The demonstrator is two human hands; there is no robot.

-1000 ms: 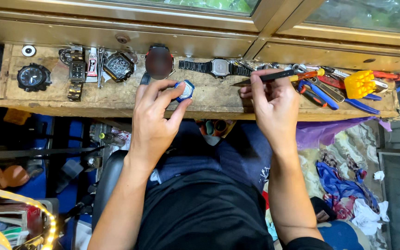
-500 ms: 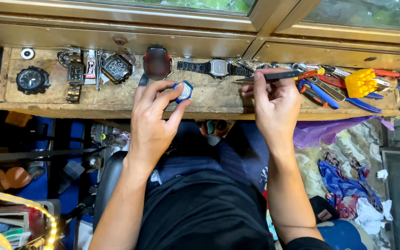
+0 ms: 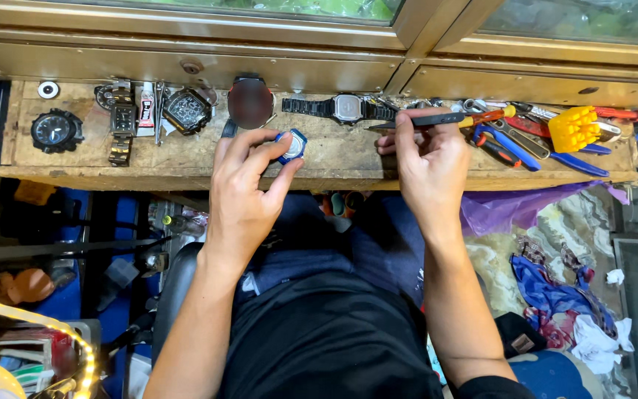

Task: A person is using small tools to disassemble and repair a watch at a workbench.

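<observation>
Left hand [image 3: 249, 188] closed around a small blue-rimmed watch case [image 3: 290, 145], pinched between thumb and fingertips and held just above the front part of the wooden desk [image 3: 186, 159]; the case face tilts toward the right. Right hand [image 3: 430, 166] closed in a pen-like grip on a thin dark tool [image 3: 415, 120]. Tool's long axis runs roughly level, left to right, its pointed tip aimed left toward the watch case; an orange-red end shows at its far right. Tip and case are near but apart, a bare stretch of desk between them. The case lies to the left of the right hand and slightly lower than the tool line. Behind, a black digital watch [image 3: 347, 108] lies flat on its strap. Pliers with blue handles [image 3: 515, 144] and a yellow block [image 3: 574, 128] sit at the right end of the desk; a round black watch [image 3: 55, 130] at the left end.
</observation>
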